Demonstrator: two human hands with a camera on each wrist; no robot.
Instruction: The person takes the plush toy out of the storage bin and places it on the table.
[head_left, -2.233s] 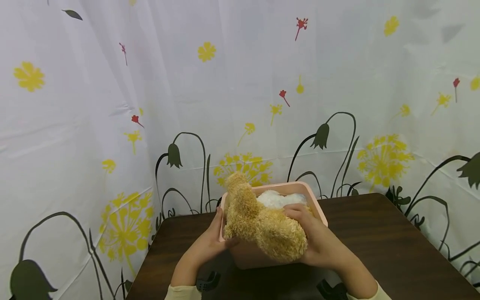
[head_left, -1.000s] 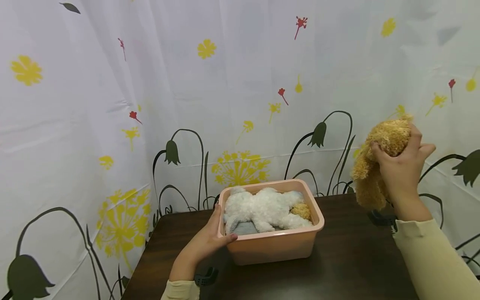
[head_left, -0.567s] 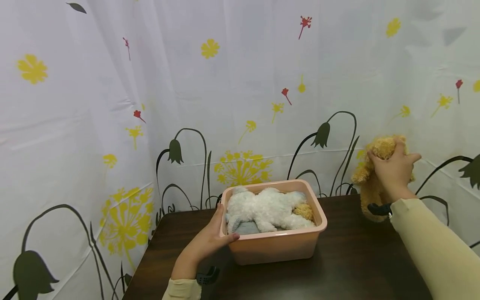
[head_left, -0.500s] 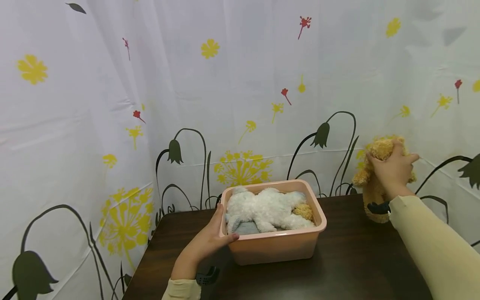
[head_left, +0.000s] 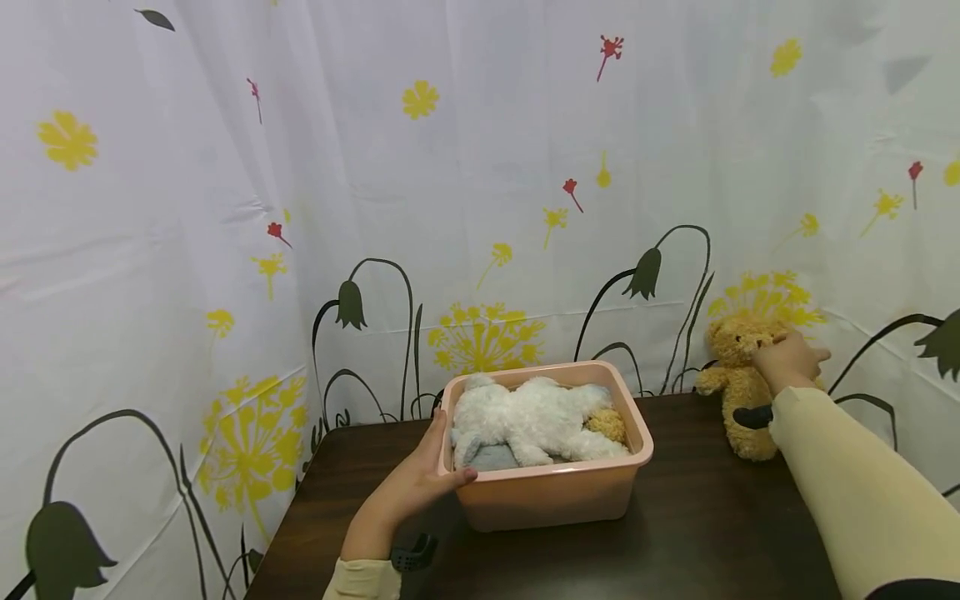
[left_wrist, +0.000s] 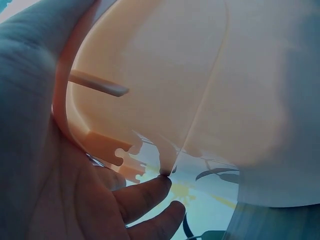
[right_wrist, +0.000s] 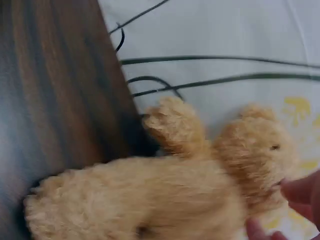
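A golden-brown teddy bear (head_left: pixel 738 392) sits upright at the far right of the table, its face turned forward. My right hand (head_left: pixel 791 360) is at its muzzle, covering part of the face. In the right wrist view the fingertips (right_wrist: pixel 295 192) lie right at the muzzle and chin; cannot tell whether they pinch it. My left hand (head_left: pixel 420 475) holds the left side of a pink plastic tub (head_left: pixel 547 496), thumb at the front corner and fingers along the side. In the tub lie a white plush toy (head_left: pixel 536 417) with grey-blue patches and a golden furry piece (head_left: pixel 606 423).
The dark wooden table (head_left: pixel 697 517) bears the tub at its middle, near the back edge. Behind it hangs a white curtain (head_left: pixel 480 192) printed with flowers. The teddy bear is close to the curtain and the table's back right corner.
My right hand has carried the teddy bear from over the tub to the table's right side and set it down. The hand has since lowered from its head to its muzzle. My left hand stays put.
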